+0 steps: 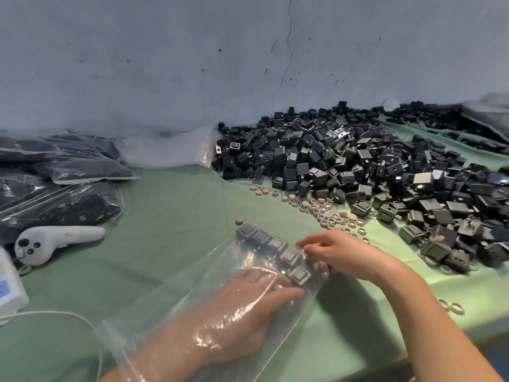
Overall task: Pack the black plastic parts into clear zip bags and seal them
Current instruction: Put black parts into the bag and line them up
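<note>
A clear zip bag (192,301) lies on the green table in front of me. My left hand (248,307) is inside the bag, fingers stretched toward a row of several black plastic parts (275,250) lined up along the bag's far end. From outside, my right hand (338,255) pinches the bag's edge beside that row, fingers curled. A big heap of loose black plastic parts (358,166) covers the table at the right.
Filled bags of black parts (63,172) are stacked at the left, with an empty clear bag (168,150) against the wall. Small beige rings (325,213) lie scattered before the heap. A white controller (55,241) and a white box (8,288) sit at the left edge.
</note>
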The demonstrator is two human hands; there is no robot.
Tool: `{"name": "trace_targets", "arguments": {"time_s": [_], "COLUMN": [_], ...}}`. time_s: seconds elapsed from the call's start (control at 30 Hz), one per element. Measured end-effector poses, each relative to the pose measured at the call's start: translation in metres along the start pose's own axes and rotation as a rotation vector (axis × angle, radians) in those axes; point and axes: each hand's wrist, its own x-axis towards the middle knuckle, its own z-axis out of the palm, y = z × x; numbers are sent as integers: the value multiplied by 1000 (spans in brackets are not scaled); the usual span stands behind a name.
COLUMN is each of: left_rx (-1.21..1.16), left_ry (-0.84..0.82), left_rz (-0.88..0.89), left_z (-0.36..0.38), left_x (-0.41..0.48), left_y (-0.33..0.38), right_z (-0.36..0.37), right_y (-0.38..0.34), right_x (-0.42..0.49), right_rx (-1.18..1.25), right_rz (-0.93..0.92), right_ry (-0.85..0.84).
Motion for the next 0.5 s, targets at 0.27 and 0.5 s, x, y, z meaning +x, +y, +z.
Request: {"name": "trace_targets", "arguments": {"time_s": [0.27,0.5], "left_rx": [-93,-14], "left_ry": [7,-2], "left_rz": [-20,-64], "left_z": [39,46], "left_x": [26,39], "left_y": [32,27], "right_z": [0,1], "right_y": [2,0], "right_x": [1,3], "right_rx": [-10,-26], "right_rz": [-2,19], "right_ry": [-10,1]}}
